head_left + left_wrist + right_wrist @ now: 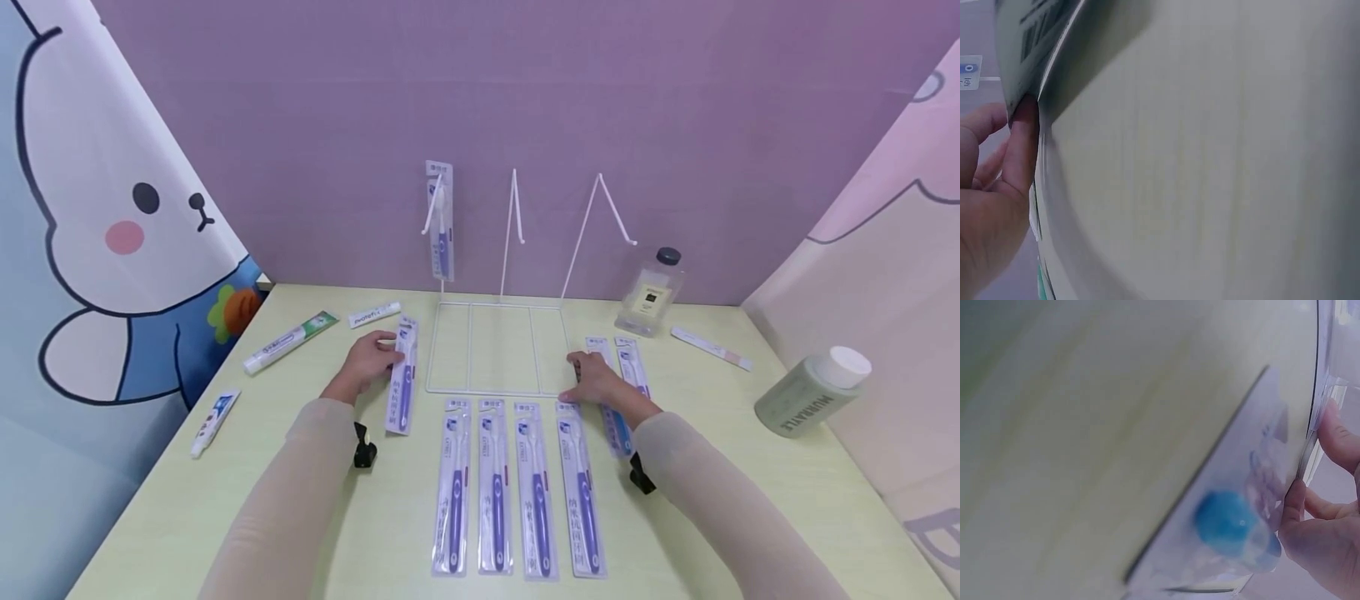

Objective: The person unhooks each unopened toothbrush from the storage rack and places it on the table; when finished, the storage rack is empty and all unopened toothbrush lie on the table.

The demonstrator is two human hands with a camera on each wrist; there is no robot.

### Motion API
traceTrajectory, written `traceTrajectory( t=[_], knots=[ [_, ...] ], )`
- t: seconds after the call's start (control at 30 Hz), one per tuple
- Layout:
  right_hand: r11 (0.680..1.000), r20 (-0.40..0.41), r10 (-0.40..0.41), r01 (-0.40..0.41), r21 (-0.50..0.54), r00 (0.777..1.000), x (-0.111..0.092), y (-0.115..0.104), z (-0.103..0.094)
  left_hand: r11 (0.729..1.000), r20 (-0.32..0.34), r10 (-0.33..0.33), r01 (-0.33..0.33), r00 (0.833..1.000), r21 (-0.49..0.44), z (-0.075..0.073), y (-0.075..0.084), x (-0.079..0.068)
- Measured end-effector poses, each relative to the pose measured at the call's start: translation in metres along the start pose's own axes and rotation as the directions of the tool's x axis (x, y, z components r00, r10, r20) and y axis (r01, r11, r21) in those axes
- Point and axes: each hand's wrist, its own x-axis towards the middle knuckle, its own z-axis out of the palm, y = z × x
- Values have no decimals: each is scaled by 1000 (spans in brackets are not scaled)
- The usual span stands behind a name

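My left hand (369, 363) pinches the edge of a packaged toothbrush (403, 383) with a purple handle, left of the white wire rack (480, 392). In the left wrist view, fingers (1022, 144) hold the pack's lower side, with its printed back tilted off the table. My right hand (596, 380) is at the rack's front right corner, thumb and fingertips apart, the thumb right at the top of a packaged toothbrush (581, 492). Beneath that hand lies a blue packaged toothbrush (617, 431), partly hidden, also seen in the right wrist view as a blue-handled pack (1225, 522).
Several packaged toothbrushes (492, 492) lie in a row in front of the rack. Another toothbrush pack (442, 250) hangs on its left hook. Toothpaste tubes (288, 343) lie left; a clear bottle (648, 296), a narrow box (711, 348) and a green bottle (806, 396) are right.
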Motion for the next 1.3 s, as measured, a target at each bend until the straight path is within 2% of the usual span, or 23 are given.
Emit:
traceTrajectory(
  t=[0.1, 0.23, 0.3, 0.37, 0.57, 0.63, 0.77, 0.87, 1.07, 1.3],
  knots=[
    [1000, -3, -1, 1, 3, 1000, 0, -1, -1, 992, -7, 6, -6, 1000, 128, -1, 2, -1],
    [1000, 2, 1, -1, 13, 1000, -1, -1, -1, 939, -29, -3, 13, 1000, 344, -5, 12, -4],
    [1000, 4, 2, -2, 13, 1000, -1, -1, 0, 917, -38, 1, 14, 999, 398, -7, 20, -4],
    [1000, 2, 4, -4, 17, 1000, -1, 0, 0, 910, -44, 32, -11, 999, 415, -9, 30, -1],
    [1000, -2, -5, 5, 13, 1000, -1, 0, 0, 925, -68, 161, -127, 985, 359, -8, 65, 15],
    [1000, -3, -3, 3, 7, 1000, -1, 0, 0, 928, -87, 223, -184, 971, 325, -5, 79, 20],
    [1000, -7, -14, 14, 3, 1000, 0, 1, 1, 928, -150, 339, -303, 929, 216, 1, 107, 29],
    [1000, -11, -30, 30, 1, 999, 0, 1, 2, 929, -193, 366, -343, 910, 141, 3, 127, 34],
    [1000, -14, -24, 25, 6, 1000, 0, 0, 3, 941, -192, 339, -335, 921, 53, 6, 157, 41],
    [1000, -18, -13, 14, 12, 1000, 1, 3, 3, 946, -185, 303, -318, 935, -63, 16, 169, 46]
  ],
)
